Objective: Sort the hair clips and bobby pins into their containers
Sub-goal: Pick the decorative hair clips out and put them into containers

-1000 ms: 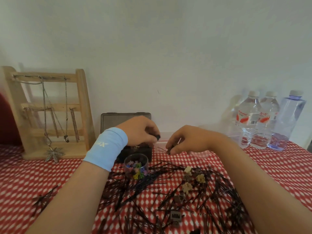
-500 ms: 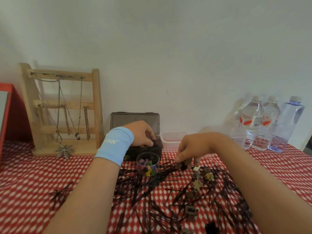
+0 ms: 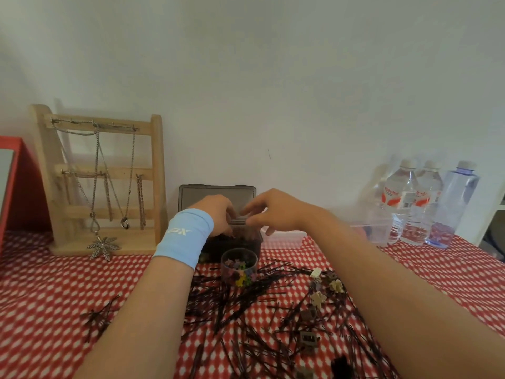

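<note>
My left hand (image 3: 218, 214), with a light blue wristband, curls its fingers down into the dark box (image 3: 246, 243), whose lid (image 3: 217, 192) stands open against the wall. I cannot see what those fingers hold. My right hand (image 3: 276, 212) hovers over the same box, fingertips close to the left hand's; thumb and forefinger are slightly apart and nothing shows between them. A small clear cup (image 3: 240, 265) of colourful clips stands in front of the box. Black bobby pins (image 3: 232, 310) lie scattered across the cloth, with beige and brown hair clips (image 3: 318, 298) among them on the right.
A wooden jewellery stand (image 3: 103, 187) with chains stands at the back left. Clear plastic tubs (image 3: 369, 228) and three water bottles (image 3: 415, 203) line the wall on the right. A red object (image 3: 24, 187) is at the far left. The red-and-white cloth (image 3: 54, 283) covers the table.
My right hand has lifted off the pile of pins and clips and moved back to the dark box, beside my left hand. The camera has tilted slightly.
</note>
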### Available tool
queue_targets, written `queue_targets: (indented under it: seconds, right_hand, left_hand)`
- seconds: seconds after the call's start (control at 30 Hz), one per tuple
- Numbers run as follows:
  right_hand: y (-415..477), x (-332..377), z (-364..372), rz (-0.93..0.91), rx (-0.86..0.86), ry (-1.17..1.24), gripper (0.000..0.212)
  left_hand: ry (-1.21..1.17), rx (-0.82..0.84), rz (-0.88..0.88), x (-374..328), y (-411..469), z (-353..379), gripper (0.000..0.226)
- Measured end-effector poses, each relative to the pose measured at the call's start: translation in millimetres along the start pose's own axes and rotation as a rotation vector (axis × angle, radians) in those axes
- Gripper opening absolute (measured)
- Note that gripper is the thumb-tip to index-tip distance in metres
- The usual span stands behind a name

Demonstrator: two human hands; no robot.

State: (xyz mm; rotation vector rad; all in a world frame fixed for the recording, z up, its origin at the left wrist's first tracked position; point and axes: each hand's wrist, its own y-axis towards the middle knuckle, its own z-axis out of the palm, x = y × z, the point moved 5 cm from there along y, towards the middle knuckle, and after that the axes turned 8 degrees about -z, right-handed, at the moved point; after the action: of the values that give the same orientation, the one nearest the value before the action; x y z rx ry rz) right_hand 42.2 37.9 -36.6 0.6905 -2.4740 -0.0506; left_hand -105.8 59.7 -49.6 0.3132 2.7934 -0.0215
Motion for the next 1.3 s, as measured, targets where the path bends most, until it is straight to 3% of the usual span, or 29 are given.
queue_targets:
  seconds: [0.1, 0.2, 0.4, 0.57, 1.03, 1.2, 1.3]
  right_hand:
    - [-9.5, -6.0, -9.6, -0.002, -0.061, -0.031, 0.029]
    - [-33.4, -15.8, -18.6, 0.043, 0.002, -0.12, 0.017]
    - [-94.5, -48.8, -21.1, 0.261, 0.213, -0.295, 0.017]
    - [-124.7, -74.2, -15.1, 0.34, 0.171, -0.312, 0.015]
    - [-150.2, -83.9, -24.4, 0.235, -0.115, -0.057, 0.017]
    - [-153.7, -80.1, -30.4, 0.22, -0.162, -0.038, 0.027]
    - [-154.4, -79.0, -29.5, 0.222, -0.096, -0.036, 0.03]
  left_hand:
    - [-0.068, -0.057, 0.054, -6.0, 0.4, -6.6, 0.032]
    - [-0.091, -0.093, 0.153, -29.6, -4.7, -7.2, 0.023]
    - [-0.03, 0.049, 0.361, -99.1, -27.9, 30.5, 0.016]
    - [0.075, 0.158, 0.485, -135.8, -45.0, 70.0, 0.031]
    - [0.056, 0.205, 0.455, -129.4, -37.4, 99.0, 0.025]
    - [0.051, 0.203, 0.452, -126.9, -34.7, 99.3, 0.017]
    - [0.029, 0.21, 0.46, -126.4, -35.7, 95.1, 0.005]
